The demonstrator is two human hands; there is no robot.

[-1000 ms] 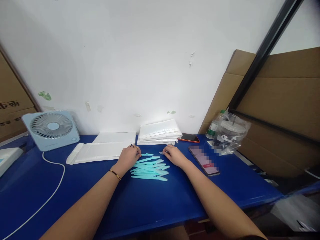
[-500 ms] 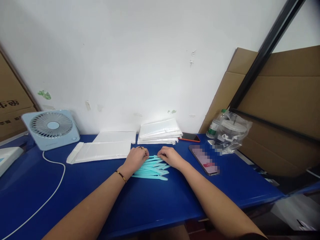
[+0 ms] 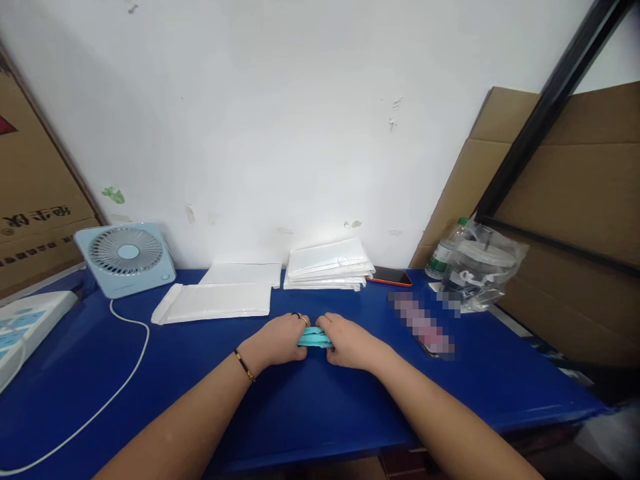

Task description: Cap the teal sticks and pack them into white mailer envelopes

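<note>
A bundle of turquoise eyebrow razors (image 3: pixel 315 337) lies sideways between my two hands over the blue table (image 3: pixel 310 407). My left hand (image 3: pixel 281 341) is closed around the bundle's left end, its thumb on the near side and its fingers on the far side. Around the right end, my right hand (image 3: pixel 351 343) is closed in the same way. Only the middle of the bundle shows; both its ends are hidden by my hands. Beyond my left hand lies a white padded mailer (image 3: pixel 215 301).
Behind my hands is a stack of white mailers (image 3: pixel 327 263), with an orange-edged phone (image 3: pixel 393 277) beside it. A blurred phone (image 3: pixel 425 327), a bagged cup (image 3: pixel 483 270) and a bottle (image 3: pixel 441 257) stand right. A fan (image 3: pixel 127 257), its cable and a power strip (image 3: pixel 35 330) are left.
The razors lay fanned out on the table under my fingertips; now they are gathered into a compact bundle gripped at both ends. The view has shifted slightly to the left.
</note>
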